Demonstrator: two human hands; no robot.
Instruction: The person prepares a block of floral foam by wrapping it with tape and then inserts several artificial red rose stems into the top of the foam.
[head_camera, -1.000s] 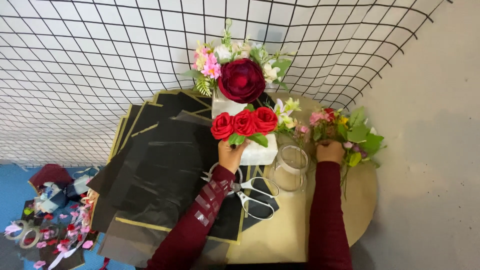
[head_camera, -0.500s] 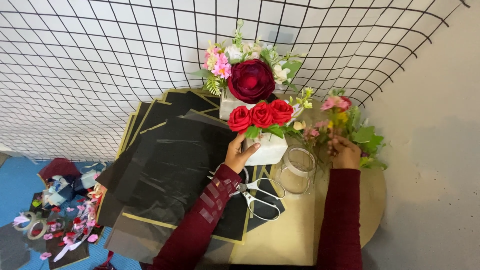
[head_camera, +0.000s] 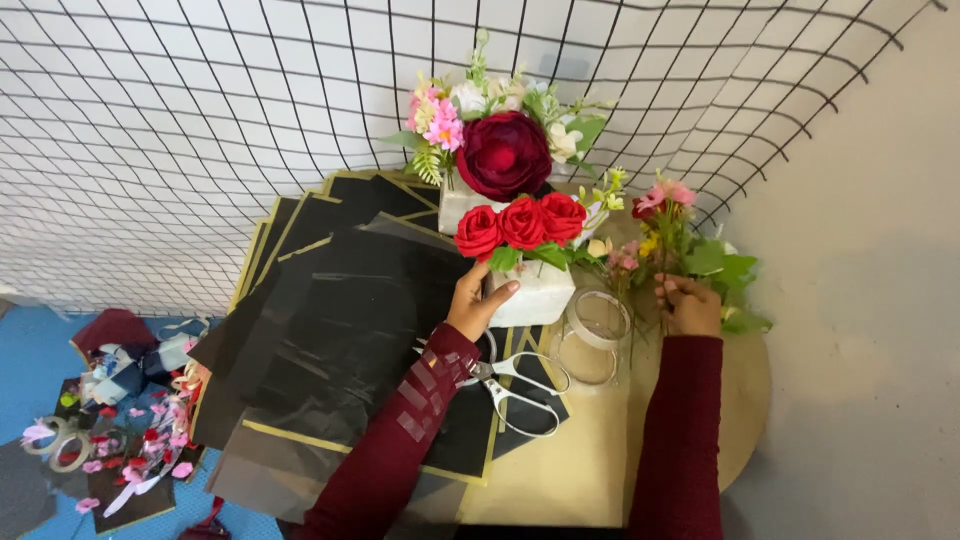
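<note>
My left hand (head_camera: 478, 303) grips the side of a white block-shaped pot (head_camera: 537, 296) that carries three red roses (head_camera: 522, 226). Behind it stands a second white pot with a big dark red flower (head_camera: 503, 155) and small pink and white blossoms. My right hand (head_camera: 689, 304) is closed on the stems of a loose bunch of pink flowers and green leaves (head_camera: 690, 250) at the right of the round wooden table (head_camera: 600, 460). A clear glass jar (head_camera: 592, 335) lies between my hands.
White-handled scissors (head_camera: 520, 385) lie on black wrapping sheets with gold edges (head_camera: 340, 330) that cover the table's left. A black wire grid (head_camera: 200, 120) curves behind. Tape rolls, ribbon and petals (head_camera: 110, 430) litter the blue floor at left. A plain wall is at right.
The view has shifted, so everything sits lower right in frame. My left hand stays on the rose pot; my right hand has closed further round the flower stems.
</note>
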